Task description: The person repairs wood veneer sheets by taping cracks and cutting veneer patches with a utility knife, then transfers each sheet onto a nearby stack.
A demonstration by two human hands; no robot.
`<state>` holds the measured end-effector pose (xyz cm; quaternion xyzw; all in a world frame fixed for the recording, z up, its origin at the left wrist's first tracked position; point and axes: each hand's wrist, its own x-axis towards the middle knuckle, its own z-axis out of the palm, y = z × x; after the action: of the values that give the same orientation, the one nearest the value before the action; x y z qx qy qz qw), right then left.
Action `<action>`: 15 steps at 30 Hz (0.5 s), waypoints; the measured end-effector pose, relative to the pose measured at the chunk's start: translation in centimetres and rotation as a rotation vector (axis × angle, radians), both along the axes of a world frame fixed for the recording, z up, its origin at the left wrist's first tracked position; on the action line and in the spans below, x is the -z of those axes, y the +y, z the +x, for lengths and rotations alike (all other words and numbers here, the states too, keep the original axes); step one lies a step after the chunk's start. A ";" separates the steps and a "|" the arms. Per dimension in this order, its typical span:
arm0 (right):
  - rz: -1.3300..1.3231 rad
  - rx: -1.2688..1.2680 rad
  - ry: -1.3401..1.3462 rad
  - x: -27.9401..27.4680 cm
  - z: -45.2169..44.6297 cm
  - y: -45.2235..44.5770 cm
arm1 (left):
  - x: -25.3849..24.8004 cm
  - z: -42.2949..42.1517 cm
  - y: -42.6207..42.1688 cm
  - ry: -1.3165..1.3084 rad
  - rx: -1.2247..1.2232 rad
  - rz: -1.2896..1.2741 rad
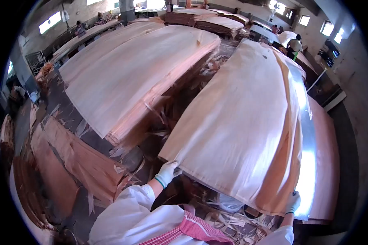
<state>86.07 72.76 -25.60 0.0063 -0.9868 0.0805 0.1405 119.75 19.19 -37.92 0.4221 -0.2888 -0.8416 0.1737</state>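
Observation:
A large, pale veneer sheet (233, 122) stretches away from me across a table, with a darker orange-brown fold along its right side. My left hand (167, 173), in a white glove with a green cuff, is closed on the sheet's near left corner. At the near right corner, my gloved right hand (293, 202) grips the sheet's edge; its fingertips are partly hidden. To the right of the sheet runs a shiny metal strip (308, 163), and beyond it lies a reddish sheet (325, 163).
A thick veneer stack (139, 77) stands to the left, past a gap littered with scraps (204, 75). Torn brown sheets (84, 159) lie at the lower left. A person (294, 45) stands at the far right; more stacks (218, 25) are at the back.

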 end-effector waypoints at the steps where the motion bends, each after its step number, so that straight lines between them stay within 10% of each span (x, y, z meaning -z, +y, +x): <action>1: -0.027 0.015 -0.024 0.8 0.0 -0.2 | 0.6 -0.3 0.4 -0.023 -0.017 -0.009; 15: -0.138 0.010 -0.152 8.1 -4.1 5.0 | 0.9 -3.6 2.2 -0.177 -0.087 -0.154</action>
<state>81.95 77.73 -33.69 -0.0144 -0.9867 0.1477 0.0656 116.12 21.34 -38.82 0.4921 -0.3482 -0.7681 0.2160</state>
